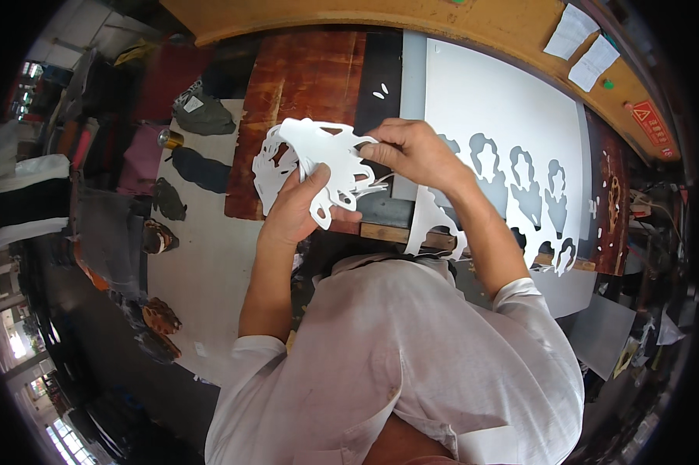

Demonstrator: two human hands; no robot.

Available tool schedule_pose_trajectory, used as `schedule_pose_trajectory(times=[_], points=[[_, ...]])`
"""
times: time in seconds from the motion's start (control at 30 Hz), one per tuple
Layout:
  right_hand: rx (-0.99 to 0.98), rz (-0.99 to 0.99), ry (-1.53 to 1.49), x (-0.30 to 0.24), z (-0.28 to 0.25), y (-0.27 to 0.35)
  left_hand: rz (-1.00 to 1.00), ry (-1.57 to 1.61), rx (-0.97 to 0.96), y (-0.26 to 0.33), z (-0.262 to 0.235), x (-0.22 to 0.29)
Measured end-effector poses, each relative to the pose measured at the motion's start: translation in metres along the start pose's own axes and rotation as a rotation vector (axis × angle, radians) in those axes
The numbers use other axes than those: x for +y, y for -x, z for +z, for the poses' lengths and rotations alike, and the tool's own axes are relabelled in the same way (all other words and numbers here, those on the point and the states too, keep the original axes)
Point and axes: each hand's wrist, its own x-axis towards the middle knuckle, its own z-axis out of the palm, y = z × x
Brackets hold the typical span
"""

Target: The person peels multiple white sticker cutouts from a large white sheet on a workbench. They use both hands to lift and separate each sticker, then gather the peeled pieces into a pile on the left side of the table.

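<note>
My left hand (293,203) is closed around a stack of white cut-out pieces (314,147), its thumb on top of them. The pieces are thin and flat, with scalloped edges and rounded holes. Several layers fan out under the top one. At the stack's right edge, my right hand (419,153) pinches a rim of the pieces between thumb and fingers. Right of my hands lies a large white sheet (504,85) with a row of shaped openings along its near part. Its cut near edge hangs over the table's front.
A reddish-brown board (310,70) lies under the pieces. Small white scraps (380,92) rest on the dark strip beside it. A yellow beam (473,19) crosses the far side. At left, a pale table (202,263) bears dark bundles (202,169) and a gold-coloured can (170,139).
</note>
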Motion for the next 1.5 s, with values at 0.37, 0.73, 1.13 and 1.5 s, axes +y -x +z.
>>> schedule_pose_trajectory(times=[0.37, 0.73, 1.13, 1.5], points=[[-0.038, 0.075, 0.327, -0.022, -0.037, -0.014, 0.117, -0.227, 0.077, -0.026, 0.012, -0.003], [0.428, 0.061, -0.201, -0.024, -0.090, -0.021, 0.070, 0.107, 0.069, -0.032, -0.008, -0.010], [-0.087, 0.585, -0.111, 0.024, 0.041, 0.023, 0.014, 0.081, 0.151, -0.036, -0.016, -0.045], [0.021, 0.348, -0.411, 0.058, 0.047, 0.066, 0.069, -0.444, 0.227, -0.021, 0.000, -0.035]])
